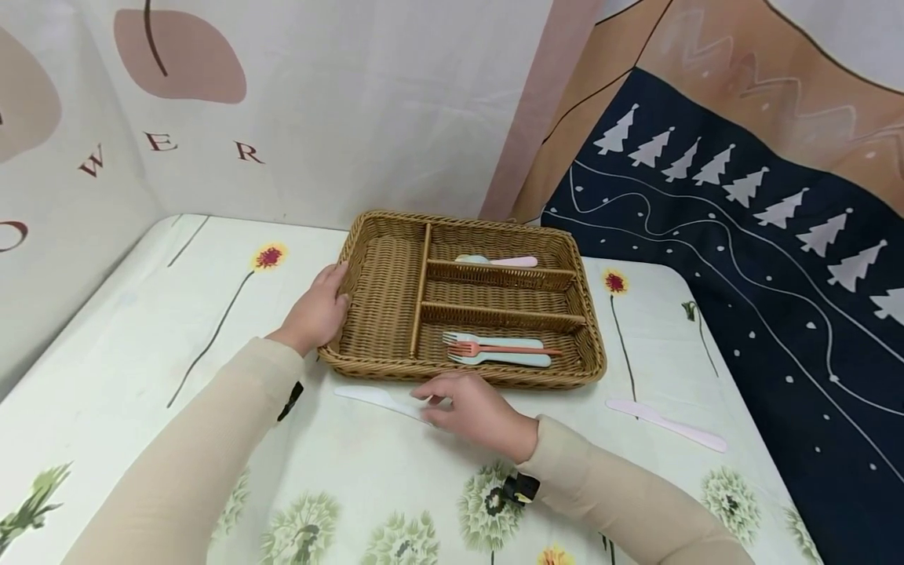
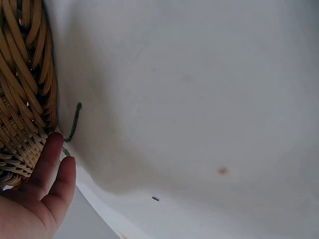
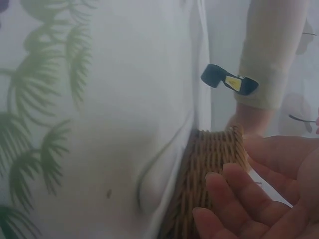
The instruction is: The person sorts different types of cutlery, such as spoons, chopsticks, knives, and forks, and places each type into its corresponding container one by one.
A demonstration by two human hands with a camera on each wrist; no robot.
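A brown wicker cutlery basket [image 1: 381,275] sits on the cloth. My left hand [image 1: 319,308] holds its left wall, thumb over the rim; in the left wrist view two straight fingers [image 2: 64,181] lie along the outside. My right hand [image 1: 475,412] hovers by the front wall, its thumb and fingers apart around the end of a white plastic knife [image 1: 377,398] lying on the cloth. The right wrist view shows those fingers [image 3: 254,201] spread and loosely bent, holding nothing. Forks, pale blue and orange [image 1: 501,349], lie in the front right compartment. Spoons, one with a pink handle [image 1: 514,261], lie in the back one.
A pale pink knife [image 1: 667,425] lies to the right, in front of the basket. The table has a flowered white cloth [image 1: 176,471]. Printed fabric hangs behind it, and dark blue fabric [image 1: 706,259] borders the right edge.
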